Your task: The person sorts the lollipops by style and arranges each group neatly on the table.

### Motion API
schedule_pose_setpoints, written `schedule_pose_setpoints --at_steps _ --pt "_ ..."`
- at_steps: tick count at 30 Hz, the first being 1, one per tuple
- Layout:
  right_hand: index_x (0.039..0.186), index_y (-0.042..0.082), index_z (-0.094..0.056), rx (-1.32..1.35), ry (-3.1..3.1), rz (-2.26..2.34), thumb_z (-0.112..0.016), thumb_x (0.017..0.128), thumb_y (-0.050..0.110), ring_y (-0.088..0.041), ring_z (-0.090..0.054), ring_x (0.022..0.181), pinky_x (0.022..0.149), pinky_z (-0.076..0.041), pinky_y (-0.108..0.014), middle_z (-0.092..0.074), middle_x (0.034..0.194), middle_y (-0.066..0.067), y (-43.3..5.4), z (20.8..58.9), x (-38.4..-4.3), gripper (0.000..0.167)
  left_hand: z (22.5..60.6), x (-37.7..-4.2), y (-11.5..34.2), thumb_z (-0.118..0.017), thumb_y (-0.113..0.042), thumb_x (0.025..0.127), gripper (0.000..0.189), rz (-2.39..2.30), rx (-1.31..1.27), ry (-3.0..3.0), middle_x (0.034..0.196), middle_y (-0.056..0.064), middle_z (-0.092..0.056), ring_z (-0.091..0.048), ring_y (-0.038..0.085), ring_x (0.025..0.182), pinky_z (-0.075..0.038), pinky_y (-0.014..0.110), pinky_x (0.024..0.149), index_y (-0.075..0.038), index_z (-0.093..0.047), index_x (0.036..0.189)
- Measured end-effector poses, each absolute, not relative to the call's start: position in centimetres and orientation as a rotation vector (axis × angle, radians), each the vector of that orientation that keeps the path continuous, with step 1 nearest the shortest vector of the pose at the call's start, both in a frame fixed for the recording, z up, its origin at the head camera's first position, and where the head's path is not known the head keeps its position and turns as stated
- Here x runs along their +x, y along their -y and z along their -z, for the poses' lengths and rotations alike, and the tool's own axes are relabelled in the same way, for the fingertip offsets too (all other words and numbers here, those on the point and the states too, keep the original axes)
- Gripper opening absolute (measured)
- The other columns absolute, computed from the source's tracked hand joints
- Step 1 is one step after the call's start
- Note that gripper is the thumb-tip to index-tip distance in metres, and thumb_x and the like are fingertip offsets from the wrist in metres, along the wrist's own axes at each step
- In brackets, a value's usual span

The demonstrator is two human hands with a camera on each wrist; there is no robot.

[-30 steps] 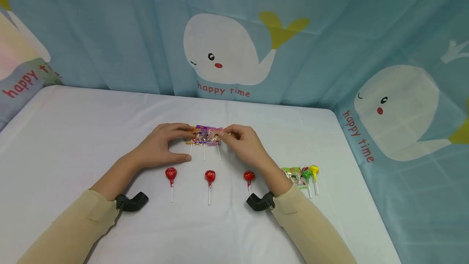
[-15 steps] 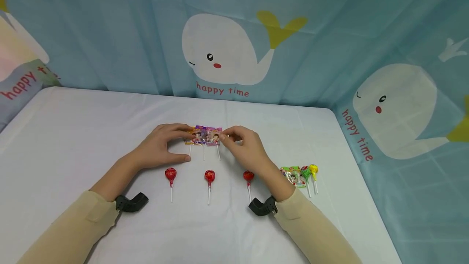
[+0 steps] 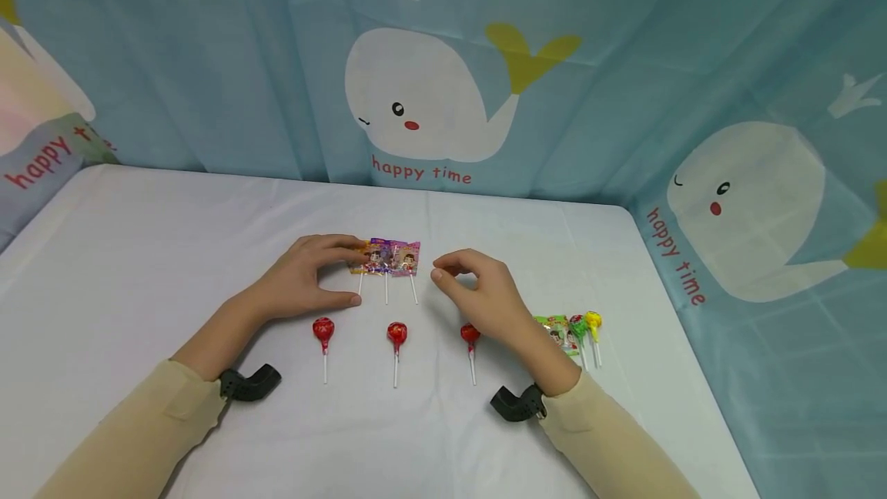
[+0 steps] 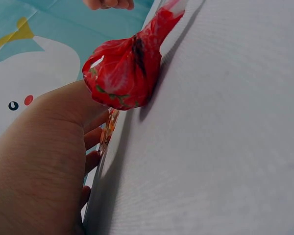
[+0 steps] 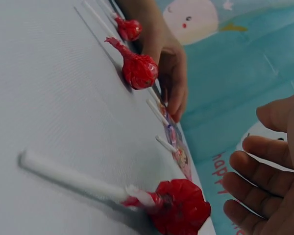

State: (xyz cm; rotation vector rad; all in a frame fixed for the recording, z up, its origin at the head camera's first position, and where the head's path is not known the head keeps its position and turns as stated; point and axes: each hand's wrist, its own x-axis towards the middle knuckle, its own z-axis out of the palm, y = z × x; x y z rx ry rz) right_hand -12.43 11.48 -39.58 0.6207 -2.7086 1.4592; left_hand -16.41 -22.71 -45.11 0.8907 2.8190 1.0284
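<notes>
Three flat-wrapped lollipops lie side by side at mid-table in the head view: an orange one (image 3: 358,268), a purple one (image 3: 378,256) and a pink one (image 3: 406,259). My left hand (image 3: 305,277) rests its fingertips on the orange wrapper, its thumb spread apart near that stick. To the right of the pink lollipop, my right hand (image 3: 483,293) hovers with loosely bent fingers and nothing in them. Nearer me are three red round lollipops: a left one (image 3: 323,329), a middle one (image 3: 397,332) and a right one (image 3: 470,333), beside my right hand's lower edge in this view.
At the right, partly behind my right wrist, lie a green-wrapped flat lollipop (image 3: 561,332), a green round lollipop (image 3: 579,326) and a yellow one (image 3: 594,320). A white cloth (image 3: 173,237) covers the table. Behind it hangs a blue whale-print curtain (image 3: 256,60).
My right hand has let go of the pink lollipop's wrapper edge and drawn back to the right. My left hand has stayed at the orange lollipop.
</notes>
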Motion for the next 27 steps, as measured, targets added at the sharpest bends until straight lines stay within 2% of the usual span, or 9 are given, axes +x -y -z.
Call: schedule_pose_setpoints --at_steps 14,23,27 --pt "0.124 0.018 -0.080 0.587 2.722 -1.430 -0.076 0.105 0.029 -0.012 -0.067 0.110 0.107 -0.051 -0.060 -0.075 0.113 0.008 -14.1 38.9 -11.5 0.022 44.9 -16.2 22.6 -0.094 -0.044 0.084 0.062 -1.045 0.881 -2.814 0.158 0.002 -0.058 -0.045 0.033 0.150 -0.028 0.068 0.123 -0.024 -0.076 0.140" --pt "0.126 0.010 -0.079 0.680 2.725 -1.369 -0.077 0.104 0.025 -0.012 -0.068 0.106 0.098 -0.056 -0.055 -0.075 0.111 0.010 -16.4 39.2 -11.2 0.026 45.0 -16.3 22.7 -0.095 -0.044 0.083 0.062 -1.037 0.900 -2.821 0.157 0.001 -0.059 -0.046 0.033 0.150 -0.028 0.068 0.123 -0.024 -0.076 0.139" --pt "0.127 0.011 -0.079 0.712 2.734 -1.342 -0.076 0.105 0.024 -0.010 -0.070 0.107 0.103 -0.054 -0.052 -0.078 0.115 0.004 -17.6 39.3 -11.0 0.026 45.2 -16.4 22.7 -0.095 -0.044 0.083 0.062 -1.031 0.905 -2.826 0.157 0.000 -0.059 -0.046 0.032 0.150 -0.028 0.067 0.123 -0.025 -0.076 0.139"
